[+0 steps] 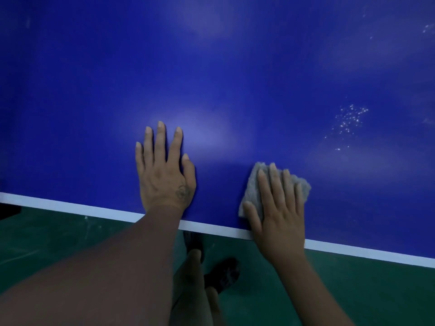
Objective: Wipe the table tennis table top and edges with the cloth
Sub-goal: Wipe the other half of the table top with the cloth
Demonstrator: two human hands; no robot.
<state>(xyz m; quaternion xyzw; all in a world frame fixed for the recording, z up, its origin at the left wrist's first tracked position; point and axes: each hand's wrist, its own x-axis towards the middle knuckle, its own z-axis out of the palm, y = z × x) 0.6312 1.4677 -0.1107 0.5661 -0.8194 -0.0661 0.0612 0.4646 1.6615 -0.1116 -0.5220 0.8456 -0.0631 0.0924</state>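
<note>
cloth (253, 184) pinned under flat right hand (277, 208), empty left hand (164, 177) laid flat on table (211, 67); far specks (350, 121) may be missed by short strokes.

Dark green, faintly scuffed floor (47, 243)

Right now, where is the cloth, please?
In the head view the cloth lies under the right hand on the blue table top, just inside the white edge line, right of the left hand.
</note>
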